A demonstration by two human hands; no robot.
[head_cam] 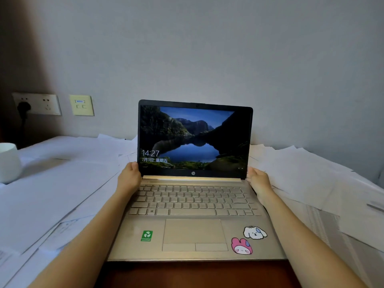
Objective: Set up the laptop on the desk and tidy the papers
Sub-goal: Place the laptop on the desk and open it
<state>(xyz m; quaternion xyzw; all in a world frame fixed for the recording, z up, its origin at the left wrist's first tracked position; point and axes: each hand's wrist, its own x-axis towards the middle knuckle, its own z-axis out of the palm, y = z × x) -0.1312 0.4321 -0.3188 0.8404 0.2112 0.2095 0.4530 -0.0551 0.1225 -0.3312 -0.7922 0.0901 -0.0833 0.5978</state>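
A gold laptop (194, 215) stands open in the middle of the desk, its screen lit with a lake picture and the time 14:27. Stickers sit on its palm rest. My left hand (129, 176) grips the lower left corner of the screen by the hinge. My right hand (257, 179) grips the lower right corner in the same way. Loose white papers (62, 183) lie spread over the desk to the left, and more papers (311, 175) lie in a messy layer to the right and behind the laptop.
A white cup (8, 163) stands at the far left on the papers. On the wall behind are a socket plate with a black plug (36, 103) and a yellowish network plate (81, 105). The brown desk edge (197, 275) shows below the laptop.
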